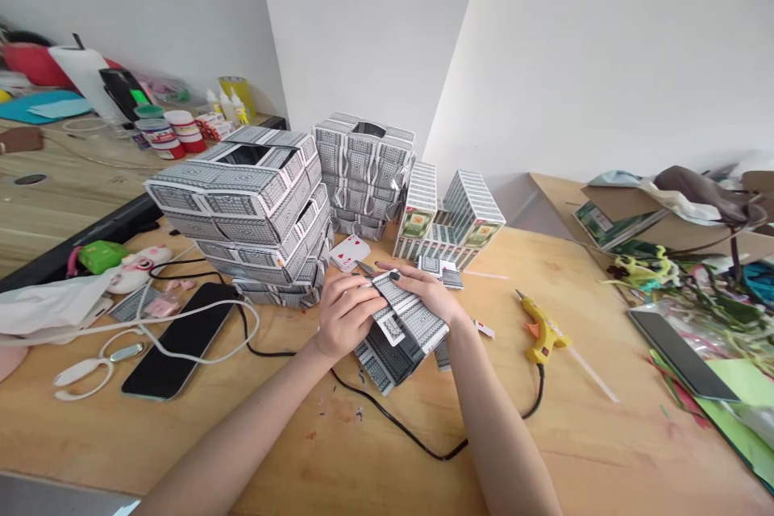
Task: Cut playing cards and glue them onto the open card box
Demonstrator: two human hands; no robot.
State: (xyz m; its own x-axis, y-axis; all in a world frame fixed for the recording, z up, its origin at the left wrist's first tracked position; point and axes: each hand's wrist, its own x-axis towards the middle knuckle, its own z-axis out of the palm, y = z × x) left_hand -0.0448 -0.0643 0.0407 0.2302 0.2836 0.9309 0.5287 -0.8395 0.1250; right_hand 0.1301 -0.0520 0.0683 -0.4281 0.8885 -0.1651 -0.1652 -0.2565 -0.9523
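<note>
Between my hands is a partly built box of grey-patterned playing cards [417, 322], tilted over the table. My left hand [351, 313] is closed on its left upper edge, fingers bent over the cards. From the other side my right hand [426, 290] grips the top edge, thumb and fingers pressed on the cards. The box's underside and some fingertips are hidden. Just beyond my hands lie a face-up heart card [351, 251] and a few loose grey-backed cards [441, 270]. A yellow glue gun [543, 330] rests on the table right of my right arm.
Stacked card boxes [242, 201] stand at left, with another card stack [366, 169] behind. Packs of cards [451, 218] are piled near the wall. A black phone [181, 343], white scissors [90, 371] and cables lie left. A dark cord [399, 423] crosses in front.
</note>
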